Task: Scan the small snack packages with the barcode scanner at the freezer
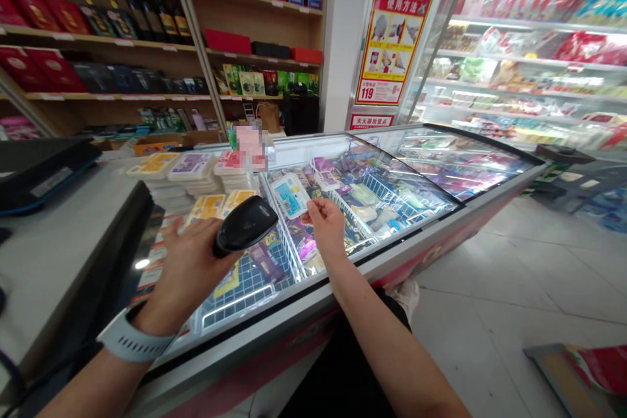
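Observation:
My left hand, with a pale watch band on its wrist, is wrapped round the handle of a black barcode scanner. The scanner's head points right, toward a flat white package with a blue label. My right hand pinches that package by its lower right corner, above the glass-topped chest freezer. Behind the scanner, flat packs with yellow labels lie on the freezer top. Stacks of similar packs with purple labels and yellow labels stand farther back.
A grey counter with a black device is at the left. Wire baskets of packaged goods show inside the freezer. Shelves of bottles and boxes stand behind, and a lit refrigerated display is at the right.

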Demonstrator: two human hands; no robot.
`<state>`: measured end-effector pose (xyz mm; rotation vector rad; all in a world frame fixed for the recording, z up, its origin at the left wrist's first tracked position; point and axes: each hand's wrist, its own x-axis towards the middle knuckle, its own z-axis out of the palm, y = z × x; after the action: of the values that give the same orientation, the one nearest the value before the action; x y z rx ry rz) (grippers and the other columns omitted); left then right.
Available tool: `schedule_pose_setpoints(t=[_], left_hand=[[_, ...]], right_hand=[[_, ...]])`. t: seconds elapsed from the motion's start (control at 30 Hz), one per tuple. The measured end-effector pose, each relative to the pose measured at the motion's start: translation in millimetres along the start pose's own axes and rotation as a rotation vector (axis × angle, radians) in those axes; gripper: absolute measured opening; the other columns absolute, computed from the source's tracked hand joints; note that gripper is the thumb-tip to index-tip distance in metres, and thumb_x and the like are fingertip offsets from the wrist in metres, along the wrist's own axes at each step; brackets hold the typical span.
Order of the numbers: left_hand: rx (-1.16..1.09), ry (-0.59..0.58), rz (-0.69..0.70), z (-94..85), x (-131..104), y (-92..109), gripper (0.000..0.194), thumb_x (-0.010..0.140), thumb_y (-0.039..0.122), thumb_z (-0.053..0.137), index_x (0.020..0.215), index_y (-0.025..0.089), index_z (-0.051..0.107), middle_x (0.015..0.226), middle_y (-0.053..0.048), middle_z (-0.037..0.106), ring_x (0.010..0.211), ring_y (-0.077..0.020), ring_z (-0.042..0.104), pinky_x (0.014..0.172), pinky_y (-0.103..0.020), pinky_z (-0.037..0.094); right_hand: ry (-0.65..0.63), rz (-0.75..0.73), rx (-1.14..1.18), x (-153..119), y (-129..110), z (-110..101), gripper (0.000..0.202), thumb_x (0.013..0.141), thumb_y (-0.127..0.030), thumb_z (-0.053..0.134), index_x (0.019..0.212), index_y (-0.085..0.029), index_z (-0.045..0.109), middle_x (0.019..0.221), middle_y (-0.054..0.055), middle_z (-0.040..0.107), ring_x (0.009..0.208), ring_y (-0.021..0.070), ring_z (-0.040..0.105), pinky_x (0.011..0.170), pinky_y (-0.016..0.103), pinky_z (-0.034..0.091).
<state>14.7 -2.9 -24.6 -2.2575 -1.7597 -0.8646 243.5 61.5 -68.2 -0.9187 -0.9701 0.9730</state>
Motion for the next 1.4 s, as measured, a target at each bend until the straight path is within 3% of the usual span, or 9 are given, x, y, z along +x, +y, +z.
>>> schedule_pose_setpoints(t=[0.43,1.03,1.4], left_hand=[[0.066,-0.071,0.017,3.0,0.7,-2.2,0.028,0.081,0.044,0.05,0.087,0.02,0.061,0.085,-0.007,0.067,0.092,-0.0313,0.064,0.109,-0.061,0.025],[0.015,-0.058,-0.001,3.5,-0.6,0.2,0.029,0.08,0.048,0.048,0.083,0.022,0.06,0.084,-0.006,0.066,0.091,-0.0299,0.063,0.11,-0.06,0.025],[0.044,-0.121,0.017,2.6,0.1,4.3,0.021,0.078,0.041,0.054,0.084,0.022,0.058,0.085,-0.007,0.067,0.093,-0.0292,0.062,0.112,-0.059,0.022]], right_hand=[[0.003,-0.011,-0.006,-1.0,-0.9,1.6,0.029,0.08,-0.044,0.069,0.089,-0.017,0.062,0.069,-0.002,0.066,0.06,0.0137,0.067,0.062,0.028,0.06],[-0.014,-0.019,-0.001,-1.4,-2.4,1.7,0.026,0.081,-0.041,0.069,0.088,-0.018,0.061,0.068,-0.002,0.066,0.06,0.0134,0.067,0.062,0.027,0.06],[0.001,-0.008,0.001,-2.2,-3.6,2.1,0.028,0.081,-0.043,0.07,0.089,-0.018,0.06,0.07,-0.002,0.066,0.062,0.0133,0.067,0.063,0.028,0.06]])
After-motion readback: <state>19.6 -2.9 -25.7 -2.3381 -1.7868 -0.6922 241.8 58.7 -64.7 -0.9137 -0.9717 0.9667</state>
